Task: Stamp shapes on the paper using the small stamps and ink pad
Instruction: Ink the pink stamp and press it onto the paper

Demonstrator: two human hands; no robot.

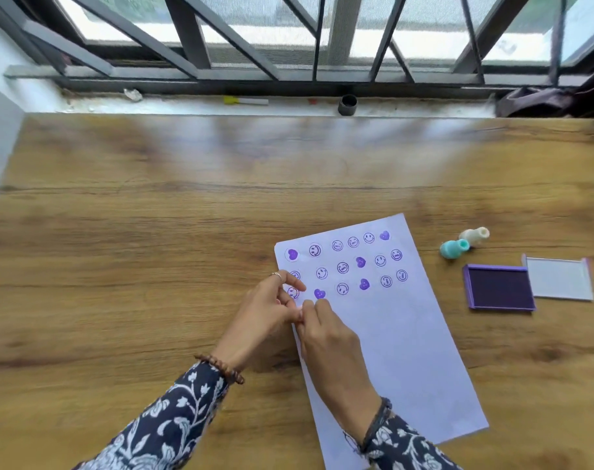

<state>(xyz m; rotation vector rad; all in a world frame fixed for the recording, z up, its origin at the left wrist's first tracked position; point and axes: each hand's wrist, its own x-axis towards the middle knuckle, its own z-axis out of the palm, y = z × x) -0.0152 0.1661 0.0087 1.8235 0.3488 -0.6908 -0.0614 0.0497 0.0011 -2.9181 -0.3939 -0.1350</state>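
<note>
A white paper (400, 337) lies on the wooden table (153, 232), with rows of purple smiley and heart prints across its upper part. My left hand (265, 310) and my right hand (329, 337) meet at the paper's left edge, just below the printed rows. Their fingertips pinch a small pale stamp (300, 314), which is mostly hidden. A teal stamp (454, 248) and a cream stamp (474, 235) lie on their sides to the right of the paper. The purple ink pad (499, 288) sits open beside them.
The ink pad's clear lid (560, 279) lies right of the pad. On the window sill at the back are a dark small cup (347, 104) and a yellow-tipped marker (246, 100). A dark cloth (539, 101) is bunched at the sill's right end.
</note>
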